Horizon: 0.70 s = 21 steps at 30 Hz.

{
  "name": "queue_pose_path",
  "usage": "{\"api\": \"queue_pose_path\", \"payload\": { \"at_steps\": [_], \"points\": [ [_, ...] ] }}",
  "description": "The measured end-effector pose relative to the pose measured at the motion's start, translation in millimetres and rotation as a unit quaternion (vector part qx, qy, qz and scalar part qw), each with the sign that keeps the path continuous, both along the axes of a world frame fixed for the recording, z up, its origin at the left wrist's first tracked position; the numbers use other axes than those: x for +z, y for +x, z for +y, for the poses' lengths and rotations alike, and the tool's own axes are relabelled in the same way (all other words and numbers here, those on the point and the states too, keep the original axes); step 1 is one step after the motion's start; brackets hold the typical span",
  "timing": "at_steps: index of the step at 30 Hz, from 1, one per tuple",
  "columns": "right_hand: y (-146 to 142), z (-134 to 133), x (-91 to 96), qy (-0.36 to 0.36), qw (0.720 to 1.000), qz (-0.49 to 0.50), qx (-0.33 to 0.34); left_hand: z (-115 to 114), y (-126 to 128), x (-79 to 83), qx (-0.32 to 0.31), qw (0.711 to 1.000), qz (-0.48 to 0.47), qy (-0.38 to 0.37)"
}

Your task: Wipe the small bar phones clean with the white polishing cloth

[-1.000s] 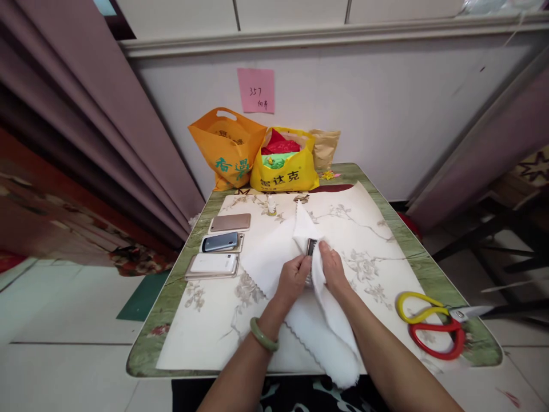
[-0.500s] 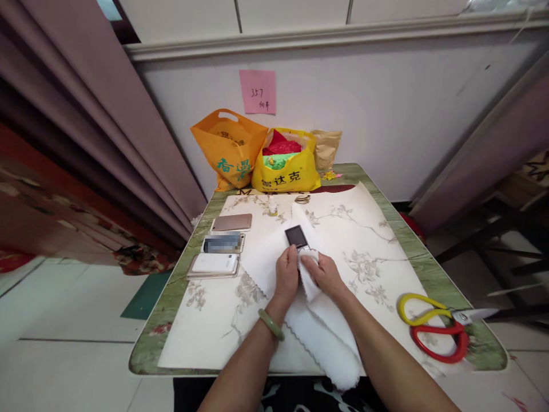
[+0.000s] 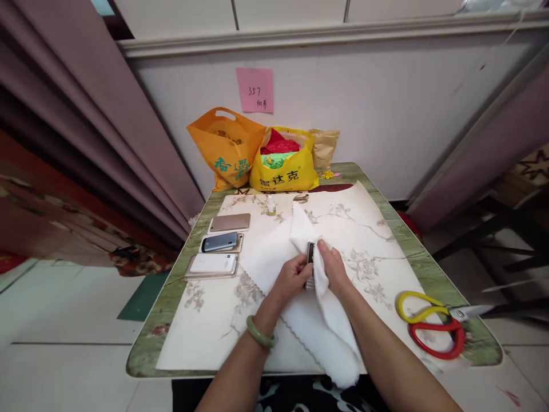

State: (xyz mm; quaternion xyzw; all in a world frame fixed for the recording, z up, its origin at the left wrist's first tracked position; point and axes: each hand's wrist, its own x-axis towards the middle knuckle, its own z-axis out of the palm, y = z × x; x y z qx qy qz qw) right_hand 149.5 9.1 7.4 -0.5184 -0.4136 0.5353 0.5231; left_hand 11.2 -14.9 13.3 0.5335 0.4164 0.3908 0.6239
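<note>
Over the middle of the table, my left hand (image 3: 293, 276) grips a small dark mobile phone (image 3: 310, 260) with a keypad, its fingers closed at the near end. My right hand (image 3: 332, 264) is closed on a white cloth (image 3: 323, 320) that wraps against the phone's right side. The phone is turned edge-on, so most of its face is hidden. The cloth spreads under both hands, and one scalloped-edged corner hangs over the table's front edge. A green bangle (image 3: 259, 333) circles the left wrist.
Several phones lie at left, among them a blue-grey phone (image 3: 219, 242) and a white phone (image 3: 212, 263). Scissors (image 3: 437, 323) with yellow and red handles rest at right. Behind stand an orange bag (image 3: 229, 151), a yellow bag (image 3: 285, 171) and a small bottle (image 3: 271, 205).
The phone has turned from face-up to edge-on and moved nearer and slightly right. My right hand has brought the cloth up around its side. My left hand has shifted to the phone's lower end.
</note>
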Motion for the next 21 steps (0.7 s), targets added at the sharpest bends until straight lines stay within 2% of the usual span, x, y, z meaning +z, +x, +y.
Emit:
{"api": "queue_pose_path", "payload": {
  "at_steps": [4, 10, 16, 21],
  "points": [
    [-2, -2, -2.5, 0.04, 0.997, -0.06, 0.033, -1, -2, 4.1, 0.02, 0.999, -0.039, -0.03],
    [-2, -4, -4.3, 0.071, 0.984, -0.15, 0.064, -2, 2, 7.9, 0.128, 0.99, -0.05, -0.029],
    [-3, -7, 1.0, 0.109, 0.959, -0.242, 0.097, 3, 6, 0.2, 0.26, 0.961, -0.095, -0.005],
    [-5, -7, -0.1, 0.104, 0.96, -0.244, 0.093, 7, 4, -6.3, 0.305, 0.946, -0.107, 0.0]
  ]
}}
